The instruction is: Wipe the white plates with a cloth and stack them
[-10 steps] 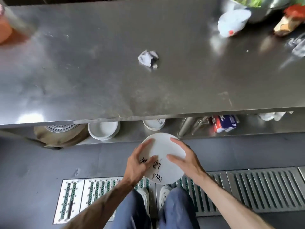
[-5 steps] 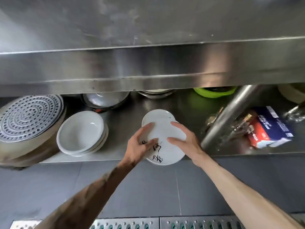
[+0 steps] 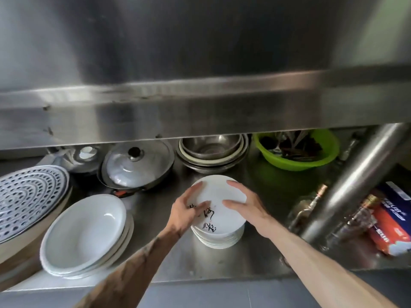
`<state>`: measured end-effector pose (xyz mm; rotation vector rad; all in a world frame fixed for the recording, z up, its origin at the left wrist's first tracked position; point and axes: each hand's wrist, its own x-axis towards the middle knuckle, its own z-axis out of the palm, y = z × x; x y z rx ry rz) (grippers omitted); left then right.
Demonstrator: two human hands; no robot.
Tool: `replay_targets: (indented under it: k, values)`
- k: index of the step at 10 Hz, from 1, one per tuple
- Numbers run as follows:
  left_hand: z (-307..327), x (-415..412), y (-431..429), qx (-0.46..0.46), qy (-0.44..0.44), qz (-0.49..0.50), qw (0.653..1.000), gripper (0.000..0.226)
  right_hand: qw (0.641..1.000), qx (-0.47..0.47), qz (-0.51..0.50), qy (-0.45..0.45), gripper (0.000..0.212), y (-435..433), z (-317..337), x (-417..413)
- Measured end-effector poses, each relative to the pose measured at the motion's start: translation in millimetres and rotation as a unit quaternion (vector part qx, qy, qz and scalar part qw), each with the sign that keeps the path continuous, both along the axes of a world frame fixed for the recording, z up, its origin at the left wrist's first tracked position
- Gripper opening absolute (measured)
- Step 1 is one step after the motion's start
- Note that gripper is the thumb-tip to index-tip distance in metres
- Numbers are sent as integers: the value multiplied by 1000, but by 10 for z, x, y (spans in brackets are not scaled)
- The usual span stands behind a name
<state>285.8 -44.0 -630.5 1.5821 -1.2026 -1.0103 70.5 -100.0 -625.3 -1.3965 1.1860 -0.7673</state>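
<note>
Two grips hold a white plate (image 3: 219, 190) on top of a stack of plates (image 3: 219, 240).
The stack stands on the low shelf (image 3: 222, 263) under the table (image 3: 200, 107); the left grip (image 3: 185, 211) pinches the plate's left rim, thumb on top; the right grip (image 3: 246, 206) pinches the right rim; the plate lies between them; big white bowls (image 3: 84, 230) sit left; a green bowl (image 3: 311, 166) sits far right.

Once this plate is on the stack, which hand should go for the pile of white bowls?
Left, I'd say. The left hand sits on the plate's side nearest the bowl pile; the right hand would have to cross over the stack.
</note>
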Motion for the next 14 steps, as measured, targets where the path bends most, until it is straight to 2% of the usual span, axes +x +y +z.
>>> replay_targets:
  k: [5,7,9,11,12,13,14]
  values:
    - [65,30,3,21,-40,-7,999,57,998,52,-14,-41,63,12,-5,78]
    - [72,43,-25,28,-40,-13,999,57,997,58,-32,-29,63,18,-31,108]
    - [83,26,-58,56,-61,-9,996,69,998,53,-32,0,61,-37,-71,115]
    - [31,7,-61,27,-56,-22,998,55,999,10,-10,50,55,-102,-153,120]
    - [17,34,-75,49,-123,-31,991,59,995,-33,4,93,54,-128,-185,109]
    - [141,31,-23,75,-200,-55,975,67,989,-38,25,142,58,-80,-126,97]
    - [347,-10,120,81,-286,-108,949,88,978,-26,44,204,62,56,0,67]
